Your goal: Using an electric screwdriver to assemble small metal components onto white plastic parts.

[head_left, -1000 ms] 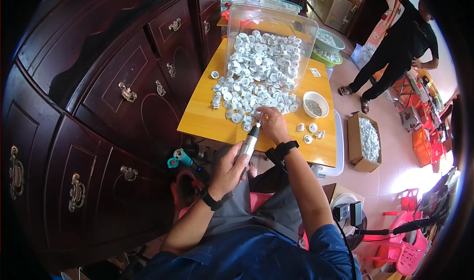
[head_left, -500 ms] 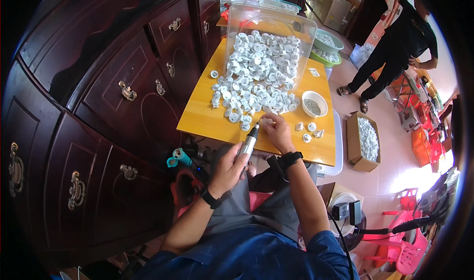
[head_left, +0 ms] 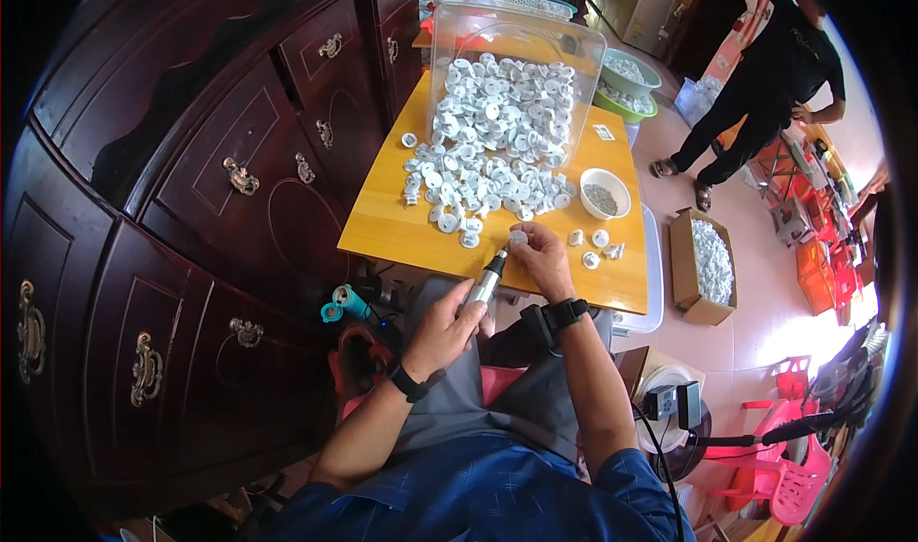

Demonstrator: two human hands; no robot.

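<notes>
The left hand (head_left: 443, 334) grips a driver (head_left: 487, 282); the right (head_left: 545, 261) pinches a white part (head_left: 517, 238) beside its tip, above the table's (head_left: 382, 228) front edge. Four parts (head_left: 600, 238) sit apart toward the right edge, whether finished unclear; a heap (head_left: 459, 181) spilling from a clear tub (head_left: 516, 41) looks left to handle. A box (head_left: 685, 267) stands on the floor (head_left: 658, 209).

Bowl (head_left: 607, 176) right of parts (head_left: 478, 181) (both on table (head_left: 411, 225)).

Remotely, I see a smooth, glossy wooden counter (head_left: 382, 222); on it, white parts (head_left: 483, 174), probably plastic; at its near edge, a metallic tool (head_left: 485, 285); beside it, polished wood cabinets (head_left: 215, 140).
</notes>
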